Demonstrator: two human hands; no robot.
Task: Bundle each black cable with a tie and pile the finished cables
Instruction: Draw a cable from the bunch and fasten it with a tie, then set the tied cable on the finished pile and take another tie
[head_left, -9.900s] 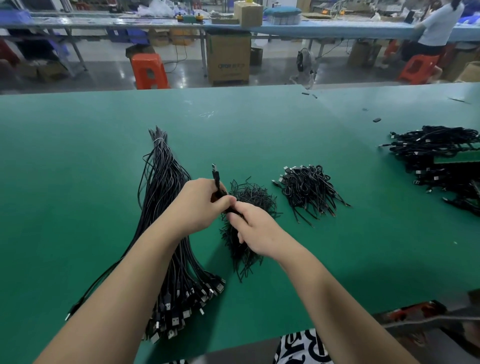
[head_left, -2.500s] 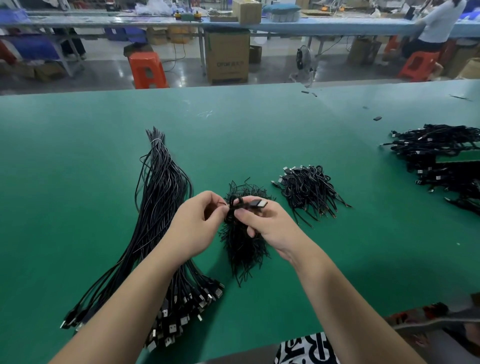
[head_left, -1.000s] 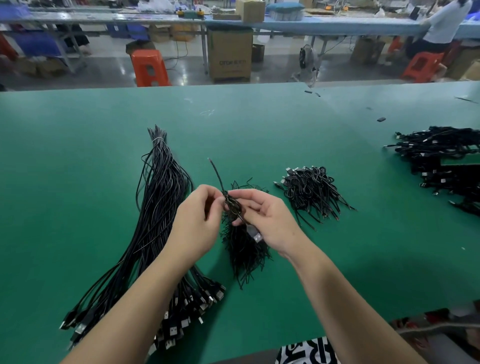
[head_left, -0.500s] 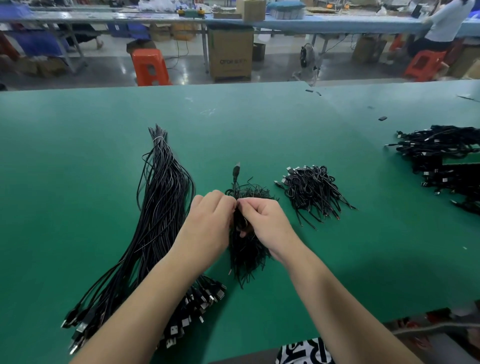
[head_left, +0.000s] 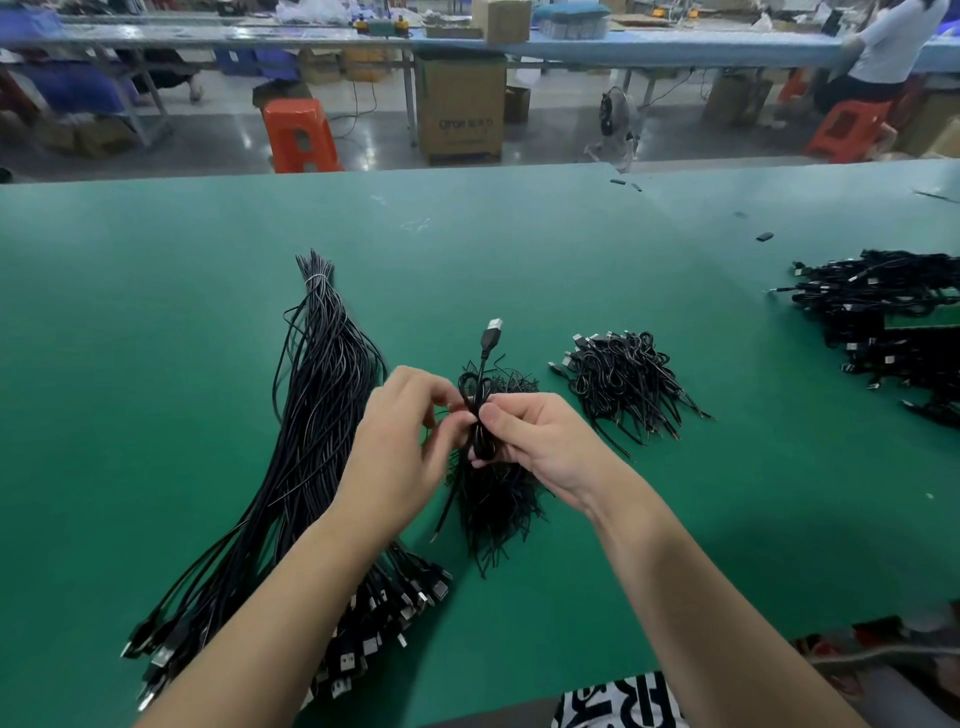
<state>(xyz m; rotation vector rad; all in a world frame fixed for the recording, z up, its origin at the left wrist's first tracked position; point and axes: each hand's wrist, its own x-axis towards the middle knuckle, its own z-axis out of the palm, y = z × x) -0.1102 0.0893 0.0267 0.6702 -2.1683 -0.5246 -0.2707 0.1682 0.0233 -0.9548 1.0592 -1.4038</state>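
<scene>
My right hand (head_left: 540, 441) grips a folded black cable (head_left: 480, 395) held above the table, its USB plug (head_left: 492, 332) sticking up. My left hand (head_left: 400, 441) pinches at the cable's middle, fingertips against the right thumb; the tie itself is too thin to make out. Under the hands lies a heap of black ties (head_left: 498, 499). A long sheaf of loose black cables (head_left: 311, 415) stretches on the left, plugs toward me. A small pile of bundled cables (head_left: 623, 384) lies to the right.
The green table (head_left: 156, 312) spreads wide around the work. Another big heap of black cables (head_left: 893, 322) sits at the right edge. Small black bits (head_left: 764, 237) lie far right. Behind the table are an orange stool (head_left: 298, 135), a cardboard box (head_left: 460, 109) and a seated person (head_left: 878, 52).
The hands have parted slightly and the cable's plug end now stands higher above them. The piles on the table have not moved.
</scene>
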